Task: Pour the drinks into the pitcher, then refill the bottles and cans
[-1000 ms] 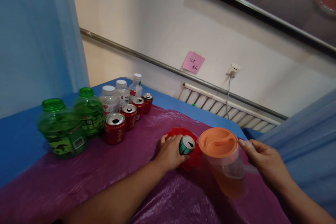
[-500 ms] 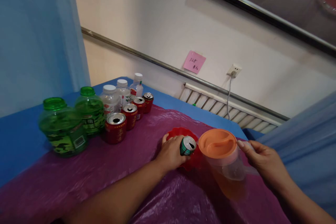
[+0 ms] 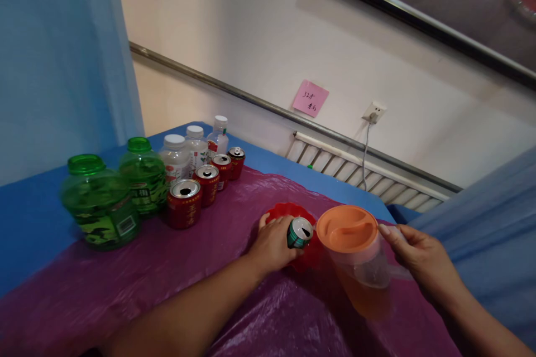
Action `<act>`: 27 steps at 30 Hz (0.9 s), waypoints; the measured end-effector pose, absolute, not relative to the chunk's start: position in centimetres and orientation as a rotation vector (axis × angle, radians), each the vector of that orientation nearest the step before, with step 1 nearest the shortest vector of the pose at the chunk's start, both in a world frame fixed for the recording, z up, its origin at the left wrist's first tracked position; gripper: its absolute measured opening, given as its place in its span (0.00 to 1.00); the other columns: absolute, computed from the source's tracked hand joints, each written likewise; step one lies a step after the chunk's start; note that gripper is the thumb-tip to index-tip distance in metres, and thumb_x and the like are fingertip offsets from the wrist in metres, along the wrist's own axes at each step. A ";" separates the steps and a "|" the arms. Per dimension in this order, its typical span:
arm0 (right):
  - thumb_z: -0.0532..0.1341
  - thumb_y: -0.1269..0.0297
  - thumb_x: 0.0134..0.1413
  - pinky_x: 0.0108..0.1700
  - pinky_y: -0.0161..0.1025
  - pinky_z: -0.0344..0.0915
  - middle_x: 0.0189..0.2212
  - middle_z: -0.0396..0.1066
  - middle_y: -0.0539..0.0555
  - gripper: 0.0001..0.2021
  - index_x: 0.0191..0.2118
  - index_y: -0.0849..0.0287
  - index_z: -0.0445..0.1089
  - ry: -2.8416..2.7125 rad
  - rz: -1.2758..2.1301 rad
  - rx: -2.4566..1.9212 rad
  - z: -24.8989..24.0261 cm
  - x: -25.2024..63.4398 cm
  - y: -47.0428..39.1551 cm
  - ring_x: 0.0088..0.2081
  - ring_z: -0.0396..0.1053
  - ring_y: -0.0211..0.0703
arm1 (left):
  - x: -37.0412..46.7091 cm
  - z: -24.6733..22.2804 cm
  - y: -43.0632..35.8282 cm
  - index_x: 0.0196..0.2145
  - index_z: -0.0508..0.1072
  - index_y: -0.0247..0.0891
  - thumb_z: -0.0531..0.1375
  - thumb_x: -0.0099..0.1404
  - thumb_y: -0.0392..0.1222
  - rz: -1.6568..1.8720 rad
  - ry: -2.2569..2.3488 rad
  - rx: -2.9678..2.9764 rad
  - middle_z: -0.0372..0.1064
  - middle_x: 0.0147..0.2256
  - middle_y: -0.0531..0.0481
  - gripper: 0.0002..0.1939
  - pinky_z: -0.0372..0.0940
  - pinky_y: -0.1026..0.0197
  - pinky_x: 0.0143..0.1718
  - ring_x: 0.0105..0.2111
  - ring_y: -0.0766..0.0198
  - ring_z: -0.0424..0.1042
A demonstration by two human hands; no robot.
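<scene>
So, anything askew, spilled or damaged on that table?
No spill or damage that I can make out. The purple sheet is creased, so it looks untidy. The green can tilts in the left hand, the orange-lidded pitcher in the right hand; both are held, so nothing odd.

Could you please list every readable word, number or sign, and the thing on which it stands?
"32": handwritten on the pink note; the characters after it are unclear.
Yellow characters on the red cans: too blurred.
Labels on the green jars and clear bottles: too blurred or small.
Any print on the green can in the left hand: too small.
No text shows on the orange-lidded jug.
</scene>
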State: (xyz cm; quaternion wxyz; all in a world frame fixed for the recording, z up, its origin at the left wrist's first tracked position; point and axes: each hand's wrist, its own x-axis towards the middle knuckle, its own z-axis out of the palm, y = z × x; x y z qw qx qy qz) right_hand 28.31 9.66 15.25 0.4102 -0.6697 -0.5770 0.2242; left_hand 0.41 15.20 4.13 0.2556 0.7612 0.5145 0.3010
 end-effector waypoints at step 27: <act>0.66 0.37 0.47 0.24 0.35 0.49 0.20 0.51 0.46 0.26 0.21 0.58 0.65 -1.452 0.596 -1.728 15.1 27.9 9.4 0.24 0.48 0.36 | 0.4 4.2 15.1 0.51 0.71 0.45 0.73 0.50 0.48 0.799 1.379 2.064 0.76 0.51 0.46 0.31 0.41 0.36 0.67 0.55 0.44 0.72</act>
